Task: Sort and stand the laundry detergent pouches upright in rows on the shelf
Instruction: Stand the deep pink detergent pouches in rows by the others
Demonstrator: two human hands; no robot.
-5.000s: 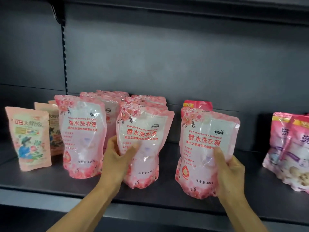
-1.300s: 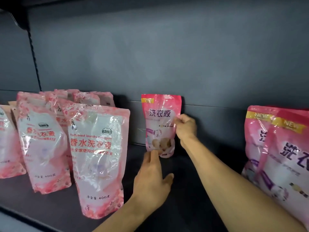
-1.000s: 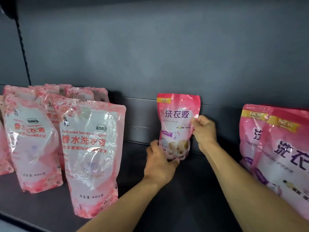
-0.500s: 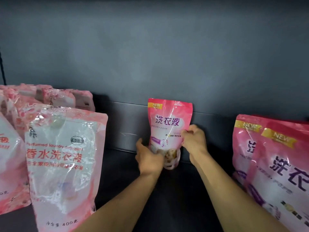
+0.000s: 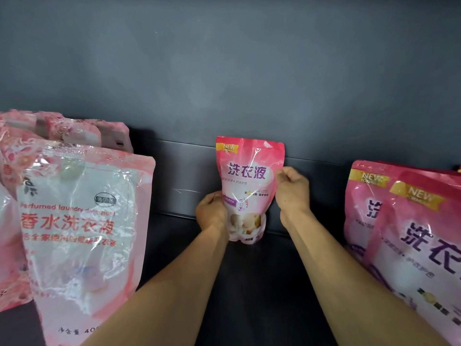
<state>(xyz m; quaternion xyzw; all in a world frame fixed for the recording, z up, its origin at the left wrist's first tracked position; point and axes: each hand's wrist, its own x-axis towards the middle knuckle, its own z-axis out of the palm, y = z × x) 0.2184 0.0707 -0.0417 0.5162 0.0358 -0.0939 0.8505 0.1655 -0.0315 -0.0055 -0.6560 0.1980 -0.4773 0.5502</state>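
Where the dark shelf (image 5: 249, 283) meets its grey back wall (image 5: 237, 71), three groups of pouches are shown. At left, pale pouches (image 5: 79, 233) printed "Perfumed laundry detergent" are stood in rows, the nearest one upright at the front and the others packed behind it. At right, two large pink pouches (image 5: 409, 236) marked "NEW" are stood one overlapping the other, cut off by the picture's edge. Between the groups, well apart from both, a small pink pouch (image 5: 249, 181) of the "NEW" kind is held upright at the back, its base on or just above the shelf and its rear face close to the wall; contact with either cannot be told.

The pouch is grasped from both sides. The left hand (image 5: 212, 216) is curled round its lower left edge; the right hand (image 5: 291, 191) is curled on its right edge, somewhat higher. Both grips are thus occupied by this one pouch.

The step in hand is judged to be the seating of this pouch as the first of a new row. For the next move, the base would need to be settled flat and the pouch checked for balance before both grips are loosened, since a soft pouch may slump forward. Matching pouches from the right could then be stood before it.
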